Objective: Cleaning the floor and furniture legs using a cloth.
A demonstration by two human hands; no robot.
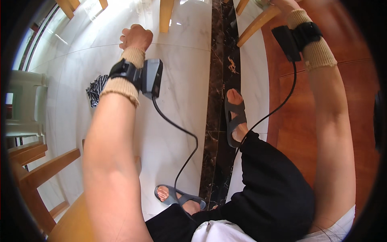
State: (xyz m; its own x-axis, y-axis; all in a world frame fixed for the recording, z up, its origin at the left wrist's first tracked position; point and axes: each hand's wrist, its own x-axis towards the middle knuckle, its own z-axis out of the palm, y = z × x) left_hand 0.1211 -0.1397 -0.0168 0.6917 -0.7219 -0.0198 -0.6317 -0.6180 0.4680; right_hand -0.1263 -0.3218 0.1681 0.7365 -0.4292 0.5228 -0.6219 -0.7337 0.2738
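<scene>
In the head view I am seeing the bare left hand (136,38) hanging above the white, grey-veined marble floor (177,76); its fingers are bending in toward the palm, and I am unable to say whether they are holding anything. Just behind these fingers a beige ribbed knit cuff (135,57) is wrapping the wrist, and a black box-shaped device (152,78) is sitting strapped over it, trailing a thin black cable (196,141). To the lower left of the same fingers, apart from them, a crumpled black-and-white striped cloth (96,89) is lying on the floor, while a light-brown wooden leg (166,16) is standing to their upper right. The bare right hand (284,5) is showing at the top edge, where the frame is cutting off most of its fingers, so I am not able to make out whether they are spreading or gripping. Just left of them a blurred pale-green thing (261,3) is peeking in, contact unclear to me; a slanting light-brown wooden bar (258,26) is running below them, and a reddish-brown wooden surface (286,121) is stretching farther down.
</scene>
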